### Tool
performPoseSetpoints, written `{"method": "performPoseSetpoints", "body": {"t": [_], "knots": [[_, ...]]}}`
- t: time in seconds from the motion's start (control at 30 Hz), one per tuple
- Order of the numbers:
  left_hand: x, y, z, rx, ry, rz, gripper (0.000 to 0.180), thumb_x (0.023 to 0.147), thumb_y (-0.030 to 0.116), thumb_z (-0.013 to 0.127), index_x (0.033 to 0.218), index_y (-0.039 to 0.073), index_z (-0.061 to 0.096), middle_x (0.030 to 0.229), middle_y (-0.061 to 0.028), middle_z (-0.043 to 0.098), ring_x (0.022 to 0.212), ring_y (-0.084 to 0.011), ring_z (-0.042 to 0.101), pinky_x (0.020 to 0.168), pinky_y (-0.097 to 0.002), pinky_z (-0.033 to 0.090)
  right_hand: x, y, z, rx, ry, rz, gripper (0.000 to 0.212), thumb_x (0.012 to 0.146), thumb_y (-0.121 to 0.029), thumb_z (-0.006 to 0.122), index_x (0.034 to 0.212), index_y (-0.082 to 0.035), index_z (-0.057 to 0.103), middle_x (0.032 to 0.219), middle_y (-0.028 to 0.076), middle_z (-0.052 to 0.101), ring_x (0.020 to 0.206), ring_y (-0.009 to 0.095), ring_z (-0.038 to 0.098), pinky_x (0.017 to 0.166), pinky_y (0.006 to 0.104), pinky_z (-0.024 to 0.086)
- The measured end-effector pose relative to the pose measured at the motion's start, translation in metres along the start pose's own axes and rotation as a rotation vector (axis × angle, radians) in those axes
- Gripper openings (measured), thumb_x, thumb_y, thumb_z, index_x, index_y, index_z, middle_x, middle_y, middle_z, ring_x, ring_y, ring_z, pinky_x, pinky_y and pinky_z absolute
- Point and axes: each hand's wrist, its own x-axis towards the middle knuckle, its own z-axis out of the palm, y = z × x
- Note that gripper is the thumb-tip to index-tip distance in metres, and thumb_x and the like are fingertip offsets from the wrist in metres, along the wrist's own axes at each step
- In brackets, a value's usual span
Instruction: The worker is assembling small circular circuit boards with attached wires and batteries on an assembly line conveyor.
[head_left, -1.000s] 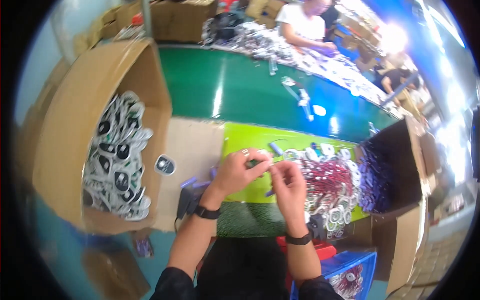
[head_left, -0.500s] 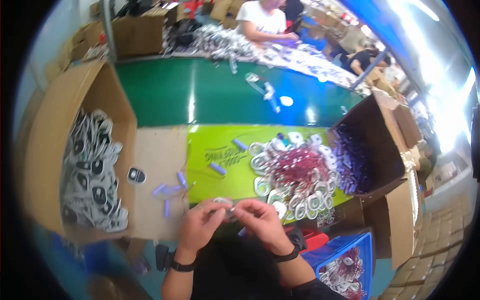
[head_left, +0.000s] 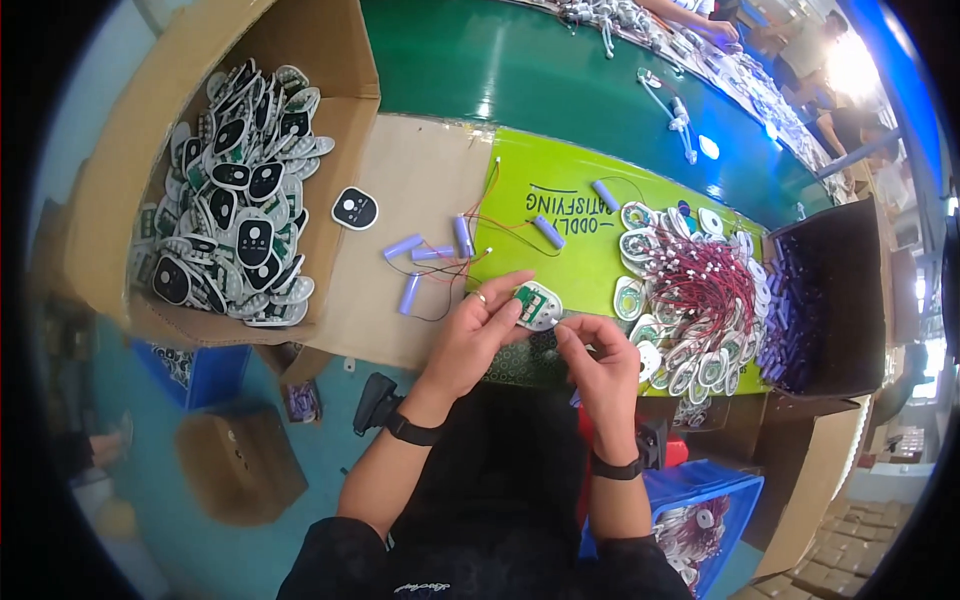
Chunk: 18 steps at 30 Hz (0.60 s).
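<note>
In my left hand (head_left: 478, 335) is a white rounded plastic casing with a green circuit board (head_left: 537, 306), its board side facing up. My right hand (head_left: 600, 365) pinches at the casing's right edge; what sits between its fingertips is too small to make out. A bit of purple shows below the right hand, mostly hidden. To the left of my hands lie several purple cylindrical batteries (head_left: 432, 253) with thin red and black leads. On the right is a heap of white casings with red wires (head_left: 700, 280).
A cardboard box (head_left: 345, 130) at left holds many black-faced white casings; one such casing (head_left: 355, 208) lies beside it. At right, another cardboard box (head_left: 840, 290) contains purple batteries. Beyond runs a green belt (head_left: 500, 70). A blue crate (head_left: 735, 490) stands low at right.
My view has tilted down and shifted left, so the scene sits further right. Both hands remain together at the casing, whose green board now shows plainly.
</note>
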Motion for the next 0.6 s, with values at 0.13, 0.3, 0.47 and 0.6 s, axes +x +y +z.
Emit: {"method": "performPoseSetpoints", "body": {"t": [0.13, 0.3, 0.47, 0.6], "knots": [[0.0, -0.001, 0.003, 0.075, 0.005, 0.066, 0.042, 0.111, 0.012, 0.053, 0.151, 0.002, 0.049, 0.134, -0.0093, 0.065, 0.117, -0.0155, 0.066, 0.101, -0.0336, 0.058, -0.001, 0.002, 0.007, -0.036, 0.032, -0.12, 0.01, 0.095, -0.009, 0.077, 0.102, -0.003, 0.075, 0.101, 0.002, 0.061, 0.076, 0.004, 0.057, 0.054, 0.0182, 0.043], [-0.001, 0.002, 0.007, 0.058, 0.012, 0.046, 0.042, 0.11, 0.011, 0.054, 0.15, 0.0, 0.049, 0.135, -0.0116, 0.065, 0.117, -0.016, 0.066, 0.1, -0.0331, 0.058, 0.002, 0.006, 0.011, -0.288, 0.126, -0.325, 0.013, 0.089, -0.006, 0.08, 0.102, -0.005, 0.076, 0.124, 0.01, 0.055, 0.091, 0.013, 0.06, 0.062, 0.0233, 0.047], [-0.001, 0.002, 0.007, 0.085, 0.003, 0.074, 0.041, 0.11, 0.01, 0.055, 0.149, -0.001, 0.049, 0.134, -0.0129, 0.065, 0.117, -0.0163, 0.066, 0.099, -0.0329, 0.059, 0.0, -0.005, 0.018, -0.388, 0.125, -0.424, 0.012, 0.09, -0.003, 0.078, 0.101, -0.005, 0.077, 0.134, 0.011, 0.054, 0.096, 0.013, 0.063, 0.059, 0.021, 0.044], [-0.001, 0.001, 0.006, 0.092, -0.008, 0.085, 0.041, 0.11, 0.011, 0.055, 0.148, -0.001, 0.049, 0.134, -0.0127, 0.066, 0.117, -0.016, 0.066, 0.1, -0.0323, 0.058, 0.001, -0.006, 0.021, -0.368, 0.128, -0.389, 0.015, 0.087, -0.002, 0.079, 0.101, -0.007, 0.076, 0.137, 0.015, 0.054, 0.098, 0.02, 0.065, 0.068, 0.0289, 0.052]]}}
